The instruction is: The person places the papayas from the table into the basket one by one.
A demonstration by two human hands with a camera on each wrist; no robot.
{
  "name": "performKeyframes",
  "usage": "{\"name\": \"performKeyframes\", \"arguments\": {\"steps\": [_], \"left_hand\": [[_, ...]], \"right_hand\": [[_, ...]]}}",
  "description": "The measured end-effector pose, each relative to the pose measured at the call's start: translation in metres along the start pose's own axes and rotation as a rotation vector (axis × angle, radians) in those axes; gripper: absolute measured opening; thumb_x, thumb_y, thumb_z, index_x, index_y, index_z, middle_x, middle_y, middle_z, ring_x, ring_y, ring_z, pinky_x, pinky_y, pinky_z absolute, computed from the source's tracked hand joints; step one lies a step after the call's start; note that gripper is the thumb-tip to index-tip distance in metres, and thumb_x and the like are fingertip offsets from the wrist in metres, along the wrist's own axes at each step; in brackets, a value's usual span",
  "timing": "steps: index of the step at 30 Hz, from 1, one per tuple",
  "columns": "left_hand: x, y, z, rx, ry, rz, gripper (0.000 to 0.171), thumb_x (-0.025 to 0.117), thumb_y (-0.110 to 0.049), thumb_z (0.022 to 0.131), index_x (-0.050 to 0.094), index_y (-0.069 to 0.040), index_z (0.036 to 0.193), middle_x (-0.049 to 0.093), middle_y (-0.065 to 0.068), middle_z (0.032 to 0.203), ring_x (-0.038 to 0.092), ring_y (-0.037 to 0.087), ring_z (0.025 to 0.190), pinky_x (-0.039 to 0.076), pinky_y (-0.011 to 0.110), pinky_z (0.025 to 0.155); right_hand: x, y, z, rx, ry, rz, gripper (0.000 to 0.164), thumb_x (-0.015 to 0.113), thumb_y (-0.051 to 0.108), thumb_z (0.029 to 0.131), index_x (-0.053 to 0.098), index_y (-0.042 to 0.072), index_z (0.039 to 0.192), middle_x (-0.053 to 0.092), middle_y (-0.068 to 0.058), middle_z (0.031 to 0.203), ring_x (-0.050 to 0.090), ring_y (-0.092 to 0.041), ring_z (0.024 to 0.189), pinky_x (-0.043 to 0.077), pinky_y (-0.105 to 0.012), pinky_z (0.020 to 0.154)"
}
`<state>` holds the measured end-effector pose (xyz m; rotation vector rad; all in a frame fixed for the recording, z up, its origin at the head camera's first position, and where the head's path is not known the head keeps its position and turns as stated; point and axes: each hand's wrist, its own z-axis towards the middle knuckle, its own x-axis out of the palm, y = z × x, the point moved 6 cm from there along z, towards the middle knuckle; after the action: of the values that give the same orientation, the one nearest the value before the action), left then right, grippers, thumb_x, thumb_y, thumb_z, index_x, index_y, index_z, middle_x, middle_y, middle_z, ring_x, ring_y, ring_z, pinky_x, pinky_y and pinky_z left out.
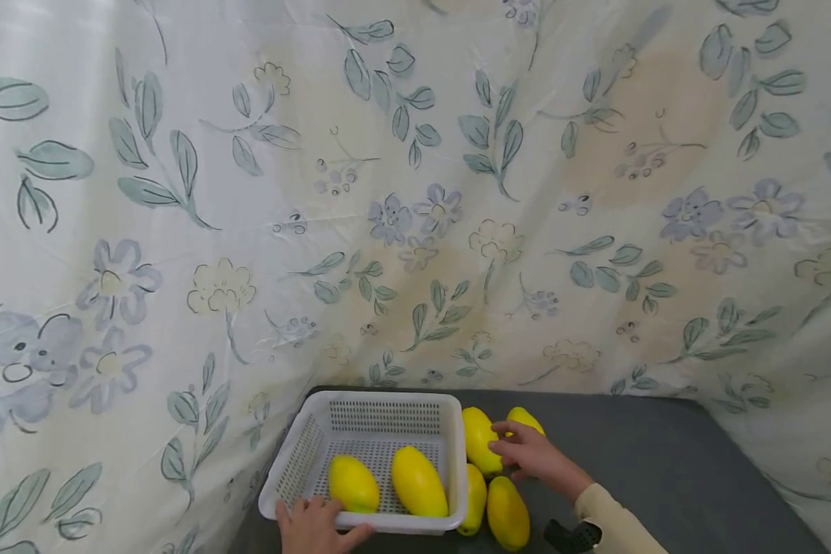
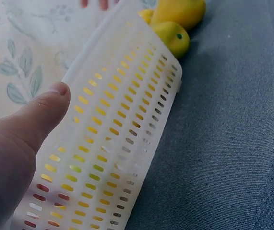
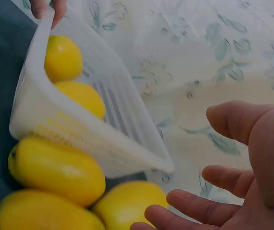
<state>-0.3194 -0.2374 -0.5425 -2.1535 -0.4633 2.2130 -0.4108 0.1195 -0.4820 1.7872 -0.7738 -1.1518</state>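
A white plastic basket (image 1: 388, 397) with slotted walls holds two yellow mangoes, one mango (image 1: 354, 485) on the left and a longer mango (image 1: 418, 482) on the right. My left hand (image 1: 314, 528) grips the basket's near rim, the thumb (image 2: 55, 103) against the outer wall and the fingers over the edge. Right of the basket, my right hand (image 1: 536, 460) hovers with spread fingers above loose mangoes, holding nothing. Under its fingertips lies one mango (image 1: 480, 441), and another mango (image 1: 525, 419) is partly hidden behind the hand.
Two more mangoes, one (image 1: 474, 500) beside the basket wall and one (image 1: 508, 513) farther right, lie near the front. Everything stands on a dark grey cloth surface (image 1: 637, 454). A floral curtain (image 1: 415, 308) rises behind it and along both sides.
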Motion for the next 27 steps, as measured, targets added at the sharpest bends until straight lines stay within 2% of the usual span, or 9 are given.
{"name": "performKeyframes", "arguments": {"steps": [5, 10, 14, 20, 27], "left_hand": [[-0.006, 0.001, 0.003, 0.019, -0.045, 0.000, 0.082, 0.051, -0.092, 0.060, 0.071, -0.017, 0.086, 0.064, 0.008, 0.086, 0.055, 0.045, 0.103, 0.011, 0.080, 0.102], [-0.002, 0.002, 0.003, 0.021, -0.049, 0.010, 0.083, 0.050, -0.093, 0.059, 0.071, -0.018, 0.086, 0.063, 0.007, 0.084, 0.056, 0.044, 0.101, 0.013, 0.080, 0.102], [-0.001, 0.002, 0.002, 0.007, -0.032, 0.010, 0.087, 0.049, -0.095, 0.057, 0.071, -0.017, 0.089, 0.064, 0.008, 0.087, 0.055, 0.044, 0.102, 0.011, 0.080, 0.103], [-0.001, 0.000, -0.001, -0.022, 0.018, 0.013, 0.089, 0.050, -0.094, 0.056, 0.071, -0.016, 0.092, 0.064, 0.010, 0.092, 0.053, 0.045, 0.107, 0.008, 0.078, 0.106], [-0.002, -0.001, -0.002, -0.019, 0.019, 0.019, 0.090, 0.047, -0.095, 0.057, 0.071, -0.016, 0.092, 0.064, 0.010, 0.093, 0.053, 0.044, 0.106, 0.008, 0.079, 0.106]], "right_hand": [[-0.031, -0.036, -0.013, 0.063, -0.026, 0.058, 0.070, 0.060, 0.044, 0.094, 0.040, -0.002, 0.142, 0.053, -0.029, 0.132, 0.066, -0.029, 0.099, 0.057, -0.051, 0.080], [-0.059, -0.074, -0.028, 0.193, -0.084, 0.114, 0.075, 0.059, 0.046, 0.095, 0.034, -0.004, 0.145, 0.046, -0.033, 0.137, 0.062, -0.041, 0.109, 0.056, -0.054, 0.082], [-0.076, -0.102, -0.042, 0.259, -0.122, 0.140, 0.083, 0.060, 0.050, 0.092, 0.030, -0.006, 0.145, 0.045, -0.036, 0.137, 0.062, -0.043, 0.109, 0.056, -0.053, 0.082], [-0.094, -0.128, -0.067, 0.288, -0.155, 0.225, 0.091, 0.062, 0.054, 0.090, 0.024, -0.007, 0.148, 0.045, -0.037, 0.136, 0.063, -0.042, 0.107, 0.054, -0.053, 0.085], [-0.104, -0.138, -0.086, 0.256, -0.114, 0.312, 0.096, 0.057, 0.054, 0.092, 0.013, -0.008, 0.150, 0.030, -0.042, 0.144, 0.055, -0.049, 0.115, 0.050, -0.056, 0.093]]}}
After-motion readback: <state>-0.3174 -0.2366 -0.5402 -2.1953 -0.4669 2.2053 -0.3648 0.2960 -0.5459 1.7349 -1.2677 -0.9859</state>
